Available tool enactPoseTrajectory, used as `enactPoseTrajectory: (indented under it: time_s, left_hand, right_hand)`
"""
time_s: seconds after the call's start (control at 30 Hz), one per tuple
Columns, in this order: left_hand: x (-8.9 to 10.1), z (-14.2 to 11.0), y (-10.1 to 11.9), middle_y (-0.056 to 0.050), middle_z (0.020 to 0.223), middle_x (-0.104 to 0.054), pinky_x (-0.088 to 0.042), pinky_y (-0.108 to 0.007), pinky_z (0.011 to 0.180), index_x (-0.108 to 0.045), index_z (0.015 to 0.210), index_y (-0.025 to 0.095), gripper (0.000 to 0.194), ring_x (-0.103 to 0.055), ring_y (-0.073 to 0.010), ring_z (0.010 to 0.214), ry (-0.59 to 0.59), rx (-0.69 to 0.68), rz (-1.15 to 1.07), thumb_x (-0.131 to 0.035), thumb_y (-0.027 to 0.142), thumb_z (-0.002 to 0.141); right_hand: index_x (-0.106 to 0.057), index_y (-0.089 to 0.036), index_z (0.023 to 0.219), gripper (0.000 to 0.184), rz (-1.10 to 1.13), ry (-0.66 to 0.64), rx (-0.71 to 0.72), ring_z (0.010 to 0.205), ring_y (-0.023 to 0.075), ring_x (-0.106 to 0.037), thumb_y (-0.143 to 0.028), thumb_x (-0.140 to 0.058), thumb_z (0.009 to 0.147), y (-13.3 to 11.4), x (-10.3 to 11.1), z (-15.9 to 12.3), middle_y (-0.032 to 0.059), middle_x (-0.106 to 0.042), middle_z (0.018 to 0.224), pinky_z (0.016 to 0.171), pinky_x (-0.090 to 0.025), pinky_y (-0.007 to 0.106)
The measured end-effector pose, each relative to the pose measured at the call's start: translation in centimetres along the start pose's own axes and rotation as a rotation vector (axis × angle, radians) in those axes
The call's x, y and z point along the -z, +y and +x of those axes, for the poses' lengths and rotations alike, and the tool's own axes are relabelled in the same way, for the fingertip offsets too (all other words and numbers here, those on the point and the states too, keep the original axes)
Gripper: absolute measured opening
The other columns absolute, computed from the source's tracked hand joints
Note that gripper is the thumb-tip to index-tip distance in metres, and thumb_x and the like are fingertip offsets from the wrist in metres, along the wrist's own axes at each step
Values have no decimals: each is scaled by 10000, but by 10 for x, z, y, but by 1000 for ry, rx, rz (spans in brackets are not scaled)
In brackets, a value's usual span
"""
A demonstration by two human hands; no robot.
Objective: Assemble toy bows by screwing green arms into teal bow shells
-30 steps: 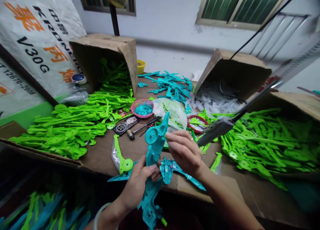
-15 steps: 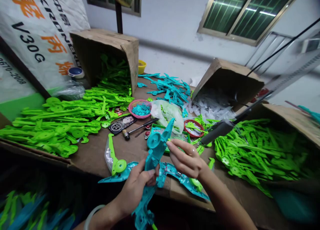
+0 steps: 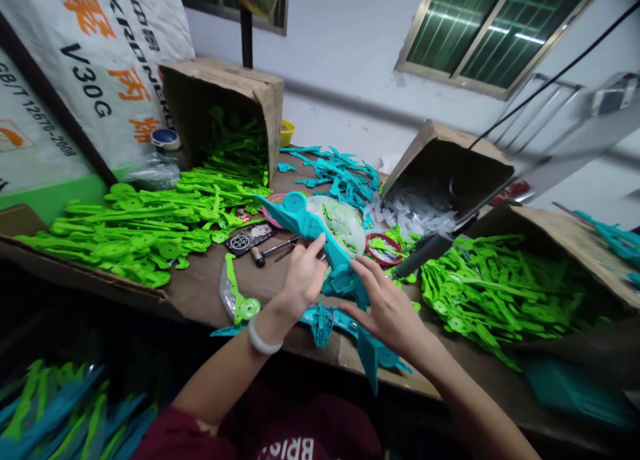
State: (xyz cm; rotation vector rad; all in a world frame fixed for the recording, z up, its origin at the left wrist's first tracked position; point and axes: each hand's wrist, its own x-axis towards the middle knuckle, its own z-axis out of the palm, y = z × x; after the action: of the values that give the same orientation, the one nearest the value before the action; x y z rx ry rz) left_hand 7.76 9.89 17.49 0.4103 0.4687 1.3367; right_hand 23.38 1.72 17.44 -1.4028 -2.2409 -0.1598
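A long, curved teal plastic bow-shaped shell is lifted above the table's near edge and slants from upper left to lower right. My left hand is closed round its middle. At its lower right part, my right hand has fingers and thumb on the shell, in a loose hold. Beneath lies a second teal bow-shaped shell, partly covered by my hands and the held one. A green arm-like piece with a round disc sits at its left end.
Green plastic pieces are heaped at left, more green pieces at right. Cardboard boxes stand behind. A hammer, a phone, a red basket and teal parts lie beyond my hands.
The held shell has turned from steep to slanting down rightward. My left hand has risen. My right hand has gone from a pinch near the shell's upper end to its lower right part.
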Motion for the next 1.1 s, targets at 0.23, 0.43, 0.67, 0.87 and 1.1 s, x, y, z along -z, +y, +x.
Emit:
enactPoseTrajectory:
  time_s: [0.23, 0.43, 0.67, 0.87, 1.1]
  left_hand:
    - [19, -34, -40, -26, 990, -656, -517, -276, 875, -601, 918, 210, 151, -643, -155, 978, 218, -44, 36, -703, 240, 810]
    - [90, -135, -49, -72, 1126, -656, -520, -368, 929, -633, 1069, 211, 343, -632, -221, 1104, 319, 2, 228, -749, 315, 764]
    - [167, -182, -25, -56, 1026, -690, -512, -356, 928, -658, 990, 208, 262, -658, -201, 989, 389, -129, 568, -742, 331, 774]
    - [198, -180, 5, -56, 1038, -660, -532, -366, 896, -627, 1047, 219, 229, -650, -193, 964, 431, -348, 843, -657, 332, 850]
    - [210, -146, 59, -147, 1385, -561, -386, -506, 1136, -612, 1231, 197, 327, -486, -307, 1335, 17, -658, 1781, -621, 240, 907]
  right_hand:
    - [-273, -259, 1563, 723, 27, -209, -107, 1187, 342, -621, -173, -528, 893, 37, -14, -24, 144, -575, 1261, 1016, -533, 531]
    - [-325, -301, 1552, 677, 169, -483, 41, 1086, 299, -663, -212, -523, 910, 47, -34, -36, 117, -609, 1215, 922, -572, 462]
    - [-349, -295, 1547, 678, 233, -608, 132, 1083, 287, -661, -194, -529, 901, 43, -65, -31, 119, -602, 1241, 949, -559, 456]
    - [-395, -295, 1518, 666, 212, -646, 151, 1034, 280, -672, -173, -543, 881, 43, -71, -25, 111, -615, 1202, 901, -572, 439]
    - [-410, -226, 1487, 673, 176, -748, 134, 1069, 307, -648, -225, -645, 857, 40, -74, -17, 132, -607, 1199, 945, -550, 478]
